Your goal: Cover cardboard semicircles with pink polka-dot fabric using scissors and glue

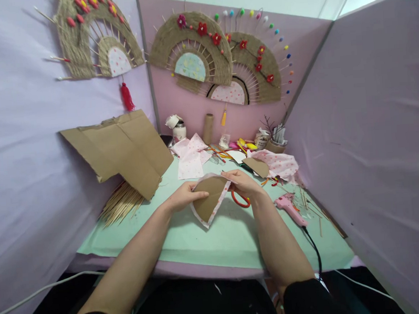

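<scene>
Currently both hands grip the cardboard piece [209, 198] with its border of dotted cloth, held up over the middle of the bench [216, 252], one point tipped toward the front edge. The left hand [184, 197] lays its thumb across the bare brown face, while the right hand [245, 182] pinches the upper right corner.

What could go wrong, as I judge it: the narrow cloth border may lift or crease if a fingertip drags along it, and a hard squeeze between the two hands could bend the card. The pink glue gun [291, 209] lies toward the bench's right edge, near the right forearm; an elbow swinging outward could knock it, or snag the black cord [314, 247] that drops over the front edge by the right corner. If the gun is hot, which I cannot tell, its nozzle could burn.

Several things are hard to make out. The left fingers are mostly behind the card, as is the piece's far side. A red-orange loop [241, 201], probably a scissors handle, is partly covered by the right hand. Toward the back edge, the small bits overlap too much to sort, and both sleeves are cut off below.
</scene>
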Demonstrator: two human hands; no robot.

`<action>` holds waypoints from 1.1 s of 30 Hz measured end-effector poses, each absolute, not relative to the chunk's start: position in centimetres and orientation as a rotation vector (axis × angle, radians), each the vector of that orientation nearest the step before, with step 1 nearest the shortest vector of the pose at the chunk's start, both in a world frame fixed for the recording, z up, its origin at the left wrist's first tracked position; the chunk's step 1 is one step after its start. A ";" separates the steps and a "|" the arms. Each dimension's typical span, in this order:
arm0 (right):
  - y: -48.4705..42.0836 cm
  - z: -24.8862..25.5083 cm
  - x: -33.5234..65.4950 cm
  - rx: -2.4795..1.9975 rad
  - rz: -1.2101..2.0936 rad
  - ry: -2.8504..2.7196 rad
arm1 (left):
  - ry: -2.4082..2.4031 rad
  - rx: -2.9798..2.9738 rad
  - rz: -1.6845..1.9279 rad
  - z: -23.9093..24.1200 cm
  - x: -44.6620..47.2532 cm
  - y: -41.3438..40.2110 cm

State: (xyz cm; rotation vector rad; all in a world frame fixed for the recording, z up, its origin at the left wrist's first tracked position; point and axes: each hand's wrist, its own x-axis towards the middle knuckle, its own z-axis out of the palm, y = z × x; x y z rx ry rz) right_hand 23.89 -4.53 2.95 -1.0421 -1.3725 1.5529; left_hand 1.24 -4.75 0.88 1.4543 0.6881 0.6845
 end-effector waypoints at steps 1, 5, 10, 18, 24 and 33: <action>-4.5 2.9 24.0 -1.034 1.531 -1.397 | 0.688 1.453 0.684 0.9 1.2 -4.7; -4.4 2.8 24.4 -1.025 1.456 -1.507 | 0.708 1.461 0.678 1.0 1.2 -4.7; -4.4 3.0 24.7 -1.041 1.393 -1.614 | 0.720 1.446 0.679 1.2 1.4 -4.9; -4.4 3.3 24.5 -1.054 1.245 -1.720 | 0.759 1.414 0.733 1.0 1.6 -4.7; -4.7 3.9 24.1 -1.044 1.170 -1.749 | 0.760 1.388 0.751 0.7 1.8 -4.7; -4.6 3.5 23.2 -1.029 1.191 -1.646 | 0.820 1.397 0.823 0.2 2.0 -4.6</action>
